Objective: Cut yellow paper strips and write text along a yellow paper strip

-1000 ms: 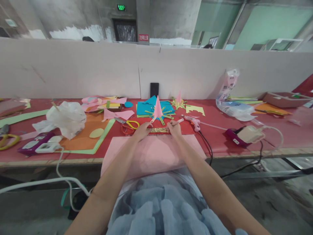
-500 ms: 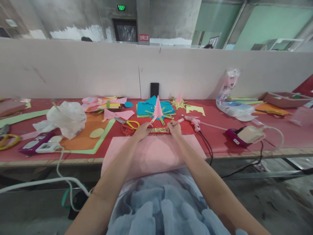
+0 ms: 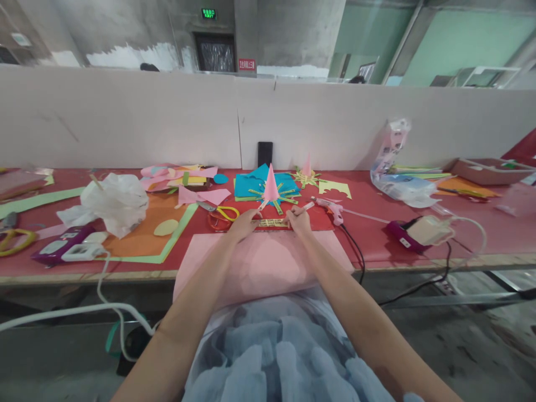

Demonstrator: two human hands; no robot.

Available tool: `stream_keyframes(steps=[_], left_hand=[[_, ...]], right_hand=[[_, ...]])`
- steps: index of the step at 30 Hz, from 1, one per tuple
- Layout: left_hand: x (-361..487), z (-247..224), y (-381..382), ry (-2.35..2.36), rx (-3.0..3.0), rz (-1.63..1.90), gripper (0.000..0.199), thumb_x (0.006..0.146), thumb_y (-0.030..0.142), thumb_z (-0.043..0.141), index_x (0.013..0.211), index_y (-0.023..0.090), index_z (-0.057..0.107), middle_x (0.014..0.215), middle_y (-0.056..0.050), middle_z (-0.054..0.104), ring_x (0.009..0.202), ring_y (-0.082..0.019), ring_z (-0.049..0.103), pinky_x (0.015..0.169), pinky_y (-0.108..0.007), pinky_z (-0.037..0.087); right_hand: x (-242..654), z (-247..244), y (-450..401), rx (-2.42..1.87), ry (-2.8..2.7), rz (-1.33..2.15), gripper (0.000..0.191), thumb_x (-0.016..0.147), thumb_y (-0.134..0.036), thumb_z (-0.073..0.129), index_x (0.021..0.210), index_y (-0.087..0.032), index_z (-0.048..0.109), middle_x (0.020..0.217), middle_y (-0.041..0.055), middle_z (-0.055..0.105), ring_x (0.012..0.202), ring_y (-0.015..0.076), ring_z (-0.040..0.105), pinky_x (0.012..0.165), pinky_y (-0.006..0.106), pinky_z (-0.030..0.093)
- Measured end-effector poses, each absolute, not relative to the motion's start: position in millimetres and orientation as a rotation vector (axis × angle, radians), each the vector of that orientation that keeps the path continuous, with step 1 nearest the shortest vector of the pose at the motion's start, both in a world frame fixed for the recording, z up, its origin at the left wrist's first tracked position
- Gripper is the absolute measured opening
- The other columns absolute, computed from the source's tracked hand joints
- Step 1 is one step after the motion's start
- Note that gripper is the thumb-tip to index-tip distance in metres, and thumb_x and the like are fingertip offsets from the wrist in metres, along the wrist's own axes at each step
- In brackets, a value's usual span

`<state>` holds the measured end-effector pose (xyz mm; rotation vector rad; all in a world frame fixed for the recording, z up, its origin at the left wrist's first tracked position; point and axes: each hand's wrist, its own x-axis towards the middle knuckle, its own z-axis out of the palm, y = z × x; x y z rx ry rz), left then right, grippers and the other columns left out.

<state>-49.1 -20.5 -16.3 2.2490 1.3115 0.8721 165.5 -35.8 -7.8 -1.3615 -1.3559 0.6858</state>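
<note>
The pale yellow paper strip with dark handwriting (image 3: 272, 223) lies on the bench between your two hands, just beyond the large pink sheet (image 3: 268, 254). Your right hand (image 3: 298, 220) is closed around a pale, slim pen (image 3: 310, 206) at the strip's right end. Your left hand (image 3: 245, 223) touches its left end; whether those fingers pinch or only press, you cannot tell. Compared with a second ago, both hands keep almost the same place, so the work appears to remain on this strip.

Its rows of writing are too small to read. Beyond it stands a pink paper cone with green marked strips (image 3: 271, 187). Print on the clear plastic bag (image 3: 391, 148) is illegible. Farther off, the green lit sign (image 3: 208, 13) reads "EXIT", and a red sign (image 3: 247, 64) carries white Chinese characters.
</note>
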Motion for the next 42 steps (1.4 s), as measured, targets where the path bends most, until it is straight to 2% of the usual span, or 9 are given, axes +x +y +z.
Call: stream_keyframes(steps=[8, 13, 16, 26, 33, 42], left_hand=[[-49.3, -15.1, -21.9, 1.323, 2.248, 0.855, 0.021, 0.079, 0.021, 0.052, 0.098, 0.024, 0.059, 0.118, -0.003, 0.061, 0.109, -0.021, 0.056, 0.097, -0.034, 0.042], [-49.5, -17.0, -20.2, 1.323, 2.247, 0.855, 0.021, 0.079, 0.02, 0.052, 0.099, 0.024, 0.059, 0.118, -0.003, 0.061, 0.109, -0.02, 0.056, 0.097, -0.034, 0.041], [-49.1, -17.3, -19.9, 1.334, 2.25, 0.848, 0.021, 0.08, 0.02, 0.052, 0.099, 0.024, 0.059, 0.117, -0.003, 0.061, 0.109, -0.02, 0.056, 0.097, -0.034, 0.042], [-48.8, -16.9, -20.3, 1.31, 2.253, 0.874, 0.02, 0.08, 0.021, 0.052, 0.099, 0.024, 0.06, 0.117, -0.003, 0.061, 0.109, -0.02, 0.057, 0.098, -0.034, 0.041], [-49.3, -16.9, -20.4, 1.322, 2.262, 0.857, 0.021, 0.08, 0.02, 0.052, 0.1, 0.024, 0.059, 0.119, -0.003, 0.06, 0.11, -0.02, 0.056, 0.097, -0.034, 0.042], [-48.3, -16.0, -21.9, 1.337, 2.244, 0.864, 0.021, 0.08, 0.021, 0.052, 0.1, 0.024, 0.059, 0.119, -0.002, 0.061, 0.11, -0.02, 0.056, 0.098, -0.034, 0.041]], right_hand=[[167.2, -12.0, -32.8, -1.346, -1.304, 0.68, 0.022, 0.071, -0.029, 0.048, 0.055, -0.023, 0.034, 0.04, -0.0038, 0.055, 0.04, 0.0146, 0.055, 0.04, 0.021, 0.038], [167.8, -14.0, -30.7, -1.298, -1.27, 0.678, 0.032, 0.079, -0.047, 0.045, 0.058, -0.023, 0.043, 0.044, -0.0019, 0.056, 0.041, 0.0153, 0.056, 0.044, 0.024, 0.044], [167.3, -14.4, -29.8, -1.334, -1.292, 0.671, 0.037, 0.078, -0.054, 0.048, 0.057, -0.023, 0.043, 0.047, -0.0004, 0.059, 0.042, 0.015, 0.056, 0.045, 0.024, 0.045], [166.6, -13.3, -31.5, -1.4, -1.348, 0.618, 0.033, 0.075, -0.045, 0.051, 0.054, -0.023, 0.038, 0.049, -0.0017, 0.06, 0.044, 0.0142, 0.057, 0.044, 0.022, 0.043], [166.9, -5.9, -37.8, -1.395, -1.345, 0.651, 0.027, 0.075, -0.039, 0.05, 0.055, -0.023, 0.042, 0.047, -0.0023, 0.058, 0.048, 0.0146, 0.059, 0.047, 0.021, 0.044], [165.0, -5.2, -37.3, -1.42, -1.33, 0.653, 0.022, 0.072, -0.031, 0.048, 0.053, -0.023, 0.039, 0.048, -0.0023, 0.06, 0.041, 0.0124, 0.055, 0.043, 0.021, 0.041]])
